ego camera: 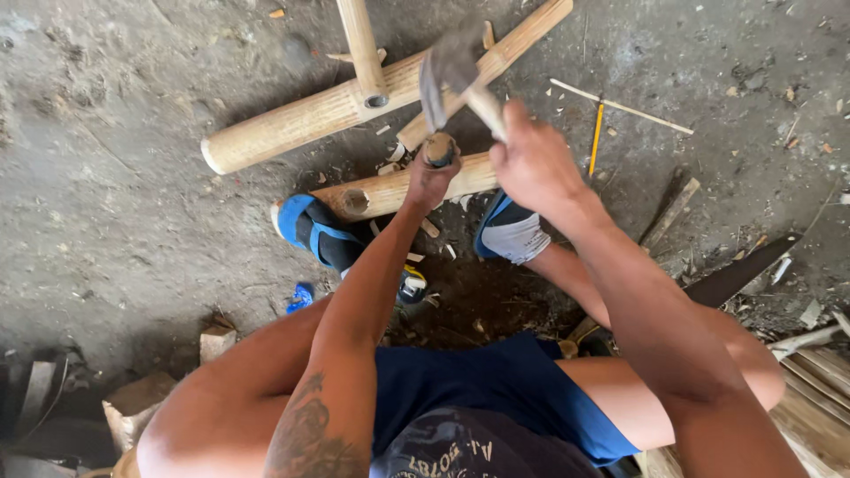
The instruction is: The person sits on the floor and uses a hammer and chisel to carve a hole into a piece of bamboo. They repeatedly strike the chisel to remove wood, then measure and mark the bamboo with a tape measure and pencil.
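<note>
A rough grey concrete floor (115, 221), dusty and littered with pale wood chips, fills the scene beneath a person who squats over their work. At the far middle lies a frame of light tan bamboo poles (301, 117), one long pole crossed by others that run off the far edge. Nearer, a shorter bamboo pole (390, 188) lies across the floor, pinned at its left end by a foot in a blue sandal (305, 232) and flanked on the right by the other foot in a blue and white sandal (512, 232). The left hand (431, 177) is closed around a round-topped wooden chisel handle (440, 149), holding it upright on that shorter pole. The right hand (531, 159) is clenched on the pale wooden shaft of a hammer with a dark grey metal head (445, 75), which is blurred and raised just above the chisel handle. To the right, a yellow pencil (596, 137) and a thin pale wooden stick (620, 108) lie on the floor, well apart from the hands. A dark flat blade (739, 270) rests at the near right beside a pile of bamboo offcuts (810, 354).
</note>
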